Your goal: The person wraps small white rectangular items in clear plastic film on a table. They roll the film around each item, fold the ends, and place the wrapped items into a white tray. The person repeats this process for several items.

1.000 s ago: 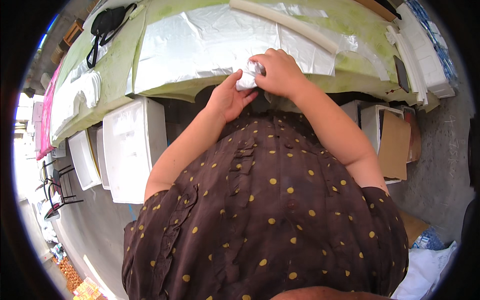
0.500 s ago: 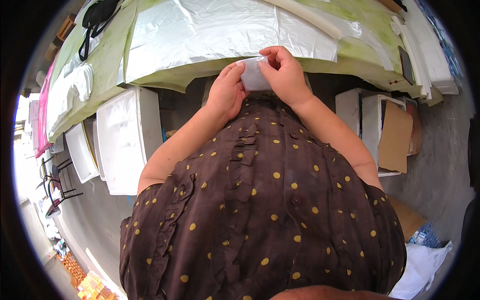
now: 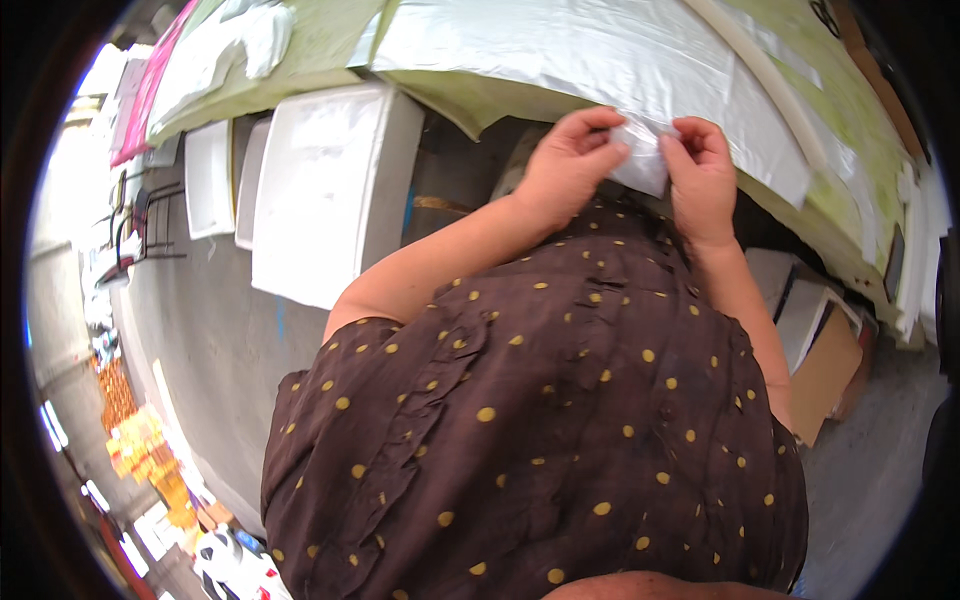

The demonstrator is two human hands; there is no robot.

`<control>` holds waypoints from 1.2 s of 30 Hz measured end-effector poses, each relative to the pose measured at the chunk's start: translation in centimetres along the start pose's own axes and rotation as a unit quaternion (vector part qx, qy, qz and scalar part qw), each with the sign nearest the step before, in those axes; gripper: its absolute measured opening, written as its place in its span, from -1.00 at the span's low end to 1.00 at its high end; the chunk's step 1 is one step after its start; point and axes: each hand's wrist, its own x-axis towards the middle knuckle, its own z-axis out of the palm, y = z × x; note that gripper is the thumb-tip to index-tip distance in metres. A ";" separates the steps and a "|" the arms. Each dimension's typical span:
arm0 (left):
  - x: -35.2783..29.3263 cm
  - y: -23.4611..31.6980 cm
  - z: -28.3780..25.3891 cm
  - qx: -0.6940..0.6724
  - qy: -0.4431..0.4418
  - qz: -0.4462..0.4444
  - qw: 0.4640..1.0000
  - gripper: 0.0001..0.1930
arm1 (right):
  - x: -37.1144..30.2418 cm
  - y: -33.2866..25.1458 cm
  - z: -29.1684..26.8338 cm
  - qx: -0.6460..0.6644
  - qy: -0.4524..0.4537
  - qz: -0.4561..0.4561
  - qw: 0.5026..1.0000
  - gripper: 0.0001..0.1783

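Observation:
A small, thin, whitish see-through plastic bag (image 3: 641, 165) is stretched between my two hands at the table's near edge. My left hand (image 3: 568, 165) pinches its upper left side between thumb and fingers. On the opposite side, my right hand (image 3: 704, 185) grips the upper right corner, thumb against bent fingers. The bag looks flat and hangs down a little below the fingertips. Whether anything lies inside it, I cannot tell. Behind the hands, a silvery plastic sheet (image 3: 560, 45) covers part of the table.
A green cloth (image 3: 470, 98) drapes over the table edge. A long pale tube (image 3: 765, 70) lies across the tabletop. White foam boxes (image 3: 318, 190) stand under the table at left, a cardboard flap (image 3: 828, 372) at lower right. A dark-framed chair (image 3: 150, 225) stands far left.
My view has swung to the left, so the hands and table appear farther right. My hands have moved apart slightly, and the left thumb and fingers now pinch the bag's upper left.

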 end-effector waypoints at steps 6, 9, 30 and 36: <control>0.3 0.8 -1.8 0.089 0.046 -0.047 0.994 -0.71 | 0.0 -0.7 1.4 -0.014 -0.052 0.005 0.999 -0.73; 1.3 2.7 -4.0 0.100 0.069 -0.013 0.992 -0.70 | 0.2 -1.1 1.7 -0.010 -0.050 0.010 0.999 -0.73; -6.6 15.2 -35.0 0.495 0.412 -0.027 0.764 -0.33 | 0.0 -0.9 1.7 -0.008 -0.159 0.017 0.987 -0.77; -6.8 14.0 -33.7 0.412 0.429 -0.085 0.799 -0.30 | -0.5 -1.1 0.4 -0.030 -0.112 0.016 0.993 -0.80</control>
